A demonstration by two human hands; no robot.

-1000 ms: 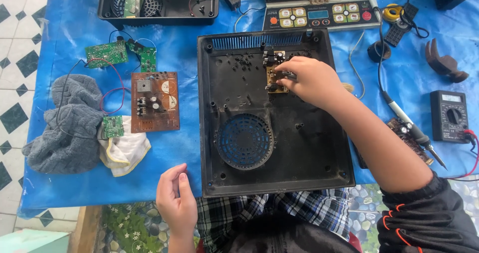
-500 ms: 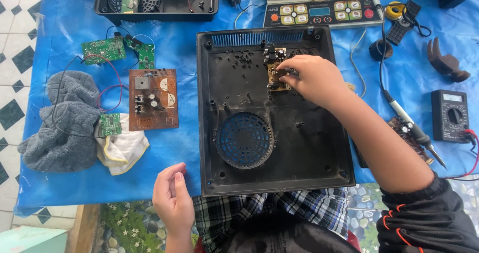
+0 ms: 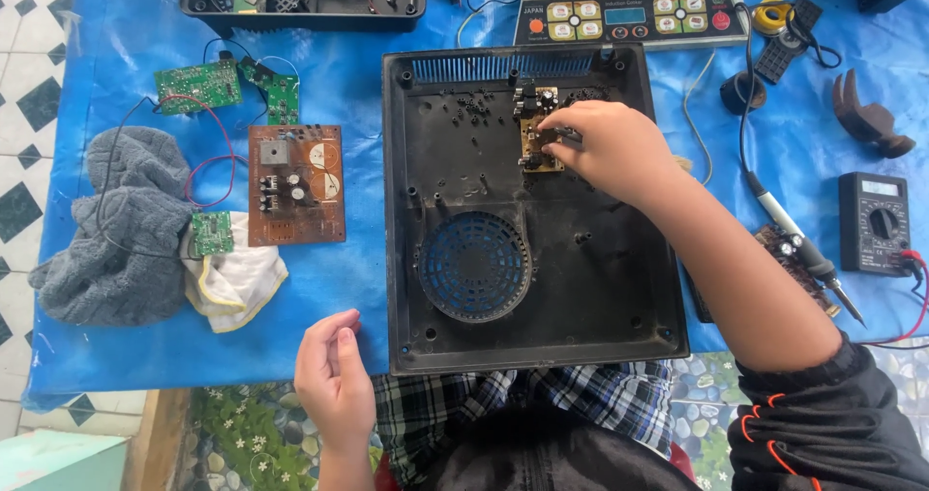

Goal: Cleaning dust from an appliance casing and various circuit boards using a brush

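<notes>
Right hand [image 3: 605, 148] grip pinches small circuit board [image 3: 535, 145] inside black casing [image 3: 527, 288].

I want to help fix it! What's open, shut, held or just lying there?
Black casing: open, insides showing.
Small board: inside casing, under right hand's fingertips.
Right hand: touching the board.
Left hand: loosely curled, empty.
Soldering iron: lying unused.
Multimeter: lying, leads plugged in.

Black sleeve [image 3: 823, 423] with red cords, plaid shirt [image 3: 523, 404]
</notes>
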